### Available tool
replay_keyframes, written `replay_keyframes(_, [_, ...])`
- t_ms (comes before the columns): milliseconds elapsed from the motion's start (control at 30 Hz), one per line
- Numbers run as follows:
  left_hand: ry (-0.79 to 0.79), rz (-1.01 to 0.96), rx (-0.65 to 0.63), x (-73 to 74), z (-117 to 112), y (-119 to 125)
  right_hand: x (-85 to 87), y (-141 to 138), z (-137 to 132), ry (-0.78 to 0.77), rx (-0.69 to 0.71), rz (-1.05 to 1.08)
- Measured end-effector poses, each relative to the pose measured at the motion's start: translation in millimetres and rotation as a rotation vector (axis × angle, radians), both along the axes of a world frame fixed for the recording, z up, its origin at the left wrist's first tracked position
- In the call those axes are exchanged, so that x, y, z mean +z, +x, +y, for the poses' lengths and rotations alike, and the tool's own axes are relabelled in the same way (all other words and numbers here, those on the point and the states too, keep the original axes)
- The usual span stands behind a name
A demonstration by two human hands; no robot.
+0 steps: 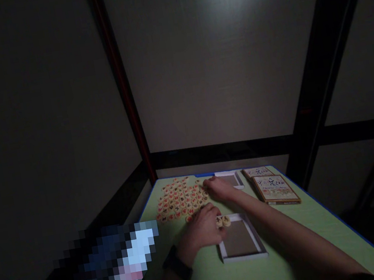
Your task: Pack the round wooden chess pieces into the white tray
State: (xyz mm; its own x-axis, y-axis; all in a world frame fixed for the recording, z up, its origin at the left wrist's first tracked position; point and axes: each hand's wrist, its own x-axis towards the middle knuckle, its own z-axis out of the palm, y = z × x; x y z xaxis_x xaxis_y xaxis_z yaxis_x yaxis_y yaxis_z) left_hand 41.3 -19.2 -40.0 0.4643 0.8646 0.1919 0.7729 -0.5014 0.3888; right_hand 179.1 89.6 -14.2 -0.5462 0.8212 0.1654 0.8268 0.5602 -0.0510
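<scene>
Many round wooden Chinese chess pieces (179,202) with red and black characters are spread in rows on the left of the table. My left hand (205,227), a dark watch on its wrist, is closed at the near tray's upper left corner, thumb and fingers around a Chinese chess piece (219,221). Another piece (226,221) sits beside it inside the shallow white-rimmed tray (257,238). Farther off, my right hand (219,188) reaches left to the edge of the spread pieces. Its fingers are bent together, and what is under their tips is hidden.
A second white-rimmed tray (238,179) lies at the far edge, behind my right hand. Two flat printed boxes, the nearer one (276,189) in front, rest at the right. The green tabletop (318,237) has a blue edge. A blurred bright patch (132,264) covers the lower left.
</scene>
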Motion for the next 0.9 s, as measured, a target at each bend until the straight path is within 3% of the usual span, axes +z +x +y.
replay_keyframes(333, [-0.033, 0.01, -0.004, 2.5, 1, -1, -7.7, 3, -1, 0.005, 0.01, 0.007])
replay_keyframes(467, [-0.093, -0.045, -0.005, 8.2, 2, -6, -3.1, 19, -13, 0.024, 0.064, 0.13])
replay_keyframes(633, [-0.067, -0.166, 0.074, 10.7, 8, -7, 6.6, 50, -60, 0.002, 0.244, 0.424])
replay_keyframes(700, [-0.052, -0.167, 0.102, 9.4, 11, -5, 9.2, 58, -86, -0.053, 0.255, 0.491])
replay_keyframes(800, [-0.011, -0.162, 0.123, 6.4, 12, -4, 7.3, 60, -118, -0.122, 0.309, 0.495])
replay_keyframes(900, [0.004, -0.158, 0.139, 3.2, 13, -3, -3.2, 55, -130, -0.147, 0.36, 0.383])
